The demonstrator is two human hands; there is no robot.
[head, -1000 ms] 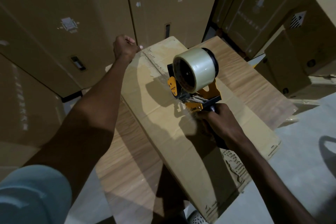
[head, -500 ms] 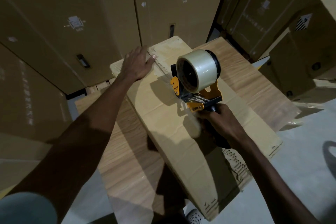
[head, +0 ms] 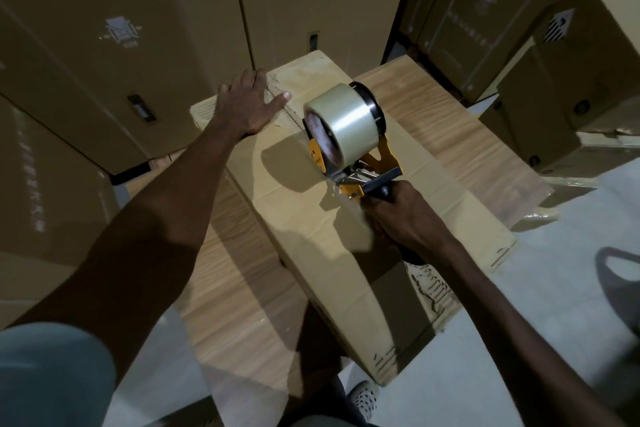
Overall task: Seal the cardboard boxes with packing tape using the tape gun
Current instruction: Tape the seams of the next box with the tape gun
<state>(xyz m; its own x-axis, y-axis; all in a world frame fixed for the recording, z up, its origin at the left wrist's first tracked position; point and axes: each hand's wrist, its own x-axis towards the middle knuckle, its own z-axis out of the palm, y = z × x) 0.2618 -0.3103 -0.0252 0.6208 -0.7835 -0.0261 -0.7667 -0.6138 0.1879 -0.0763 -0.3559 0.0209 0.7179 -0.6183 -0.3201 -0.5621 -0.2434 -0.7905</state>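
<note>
A long brown cardboard box (head: 304,218) lies across a wood-grain table (head: 242,305). My left hand (head: 247,106) rests flat on the box's far end, fingers spread beside a strip of clear tape. My right hand (head: 403,215) grips the black handle of a yellow tape gun (head: 356,166) over the middle of the box top. The gun carries a large roll of clear tape (head: 341,125), and its front end sits at the box surface.
Tall cardboard cartons (head: 138,28) stand close behind the table, with more cartons (head: 554,80) stacked at the right. Pale floor (head: 536,340) shows to the right and below, and a shoe (head: 362,399) is visible under the box's near end.
My left hand, a fist at the box's far corner, has opened and settled flat on the box top. The tape gun has stayed over the middle of the box.
</note>
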